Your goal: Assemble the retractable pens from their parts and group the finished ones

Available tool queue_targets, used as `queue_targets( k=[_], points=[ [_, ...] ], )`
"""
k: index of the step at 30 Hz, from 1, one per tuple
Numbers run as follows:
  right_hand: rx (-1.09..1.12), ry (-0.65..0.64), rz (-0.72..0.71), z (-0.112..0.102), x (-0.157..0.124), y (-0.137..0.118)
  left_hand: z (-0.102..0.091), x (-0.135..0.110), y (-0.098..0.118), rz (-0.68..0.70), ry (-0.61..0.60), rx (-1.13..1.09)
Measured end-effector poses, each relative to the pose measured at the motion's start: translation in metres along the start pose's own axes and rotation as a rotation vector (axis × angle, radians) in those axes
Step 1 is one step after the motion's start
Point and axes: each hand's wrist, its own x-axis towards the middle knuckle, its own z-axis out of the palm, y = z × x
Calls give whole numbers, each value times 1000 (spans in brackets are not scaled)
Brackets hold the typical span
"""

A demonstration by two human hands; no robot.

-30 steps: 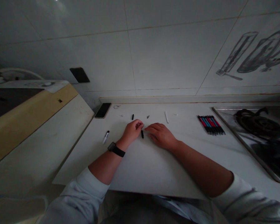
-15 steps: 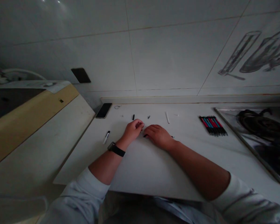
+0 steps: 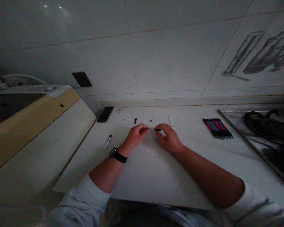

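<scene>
My left hand (image 3: 137, 135) is held over the white counter with thumb and fingertips pinched together. A tiny dark tip shows at the pinch, too small to name. Facing it across a small gap, my right hand (image 3: 168, 137) grips a short black pen part (image 3: 158, 130) between thumb and fingers. Just beyond the hands lie a black tube-like piece (image 3: 135, 120), some tiny black pieces (image 3: 151, 120) and thin white sticks like pen refills (image 3: 170, 120). Left of my left wrist is a white pen with a black end (image 3: 108, 142).
A row of red, blue and black pens (image 3: 218, 128) lies at right, beside the gas stove (image 3: 262, 132). A phone (image 3: 105, 114) and a small ring-like loop (image 3: 118, 110) are at the back left. A pale cabinet-like box (image 3: 49, 132) borders the counter's left side.
My right hand has lifted off the counter and turned, bringing the black pen part up into view. My left hand has shifted slightly right. The dark bit by my right wrist no longer shows.
</scene>
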Motion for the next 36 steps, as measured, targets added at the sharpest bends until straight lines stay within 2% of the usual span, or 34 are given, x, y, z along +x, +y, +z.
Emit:
queue_targets(
  k=[3,10,18,25,31,36],
  points=[
    [17,50,3,-1,0,0,0,-1,3,6,-35,13],
    [218,71,183,-1,-1,2,1,-1,3,-11,-35,14],
    [336,68,235,1,-2,6,1,-2,0,-23,-71,-27],
    [324,72,229,0,-2,6,2,-2,-3,-79,-85,-112],
    [290,60,205,0,-3,3,2,-2,8,-127,-133,-153],
    [178,68,88,-2,-4,2,1,-2,12,-161,-155,-150]
  ],
)
